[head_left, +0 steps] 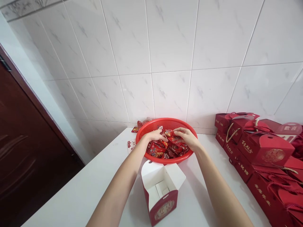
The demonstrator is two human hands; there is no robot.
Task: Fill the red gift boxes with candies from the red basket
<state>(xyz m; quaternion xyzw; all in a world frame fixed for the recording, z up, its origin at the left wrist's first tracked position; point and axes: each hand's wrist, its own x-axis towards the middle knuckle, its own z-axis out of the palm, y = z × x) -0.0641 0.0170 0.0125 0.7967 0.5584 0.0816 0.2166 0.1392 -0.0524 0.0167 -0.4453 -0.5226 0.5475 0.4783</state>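
Both forearms reach forward from the bottom edge, wrists over the rim of a round red plastic basket [166, 121] at frame center. Left hand [155, 136] and right hand [186, 138] are half-curled, fingertips on red-wrapped candy packets [166, 148] heaped inside; can't tell if either grips one. Open red-and-white gift box [161, 189] sits just below the basket.

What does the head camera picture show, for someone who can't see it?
A person's left hand and right hand reach into a red plastic basket full of red packets on a white counter. An open gift box stands in front of it, and more red gift boxes are piled on the right.
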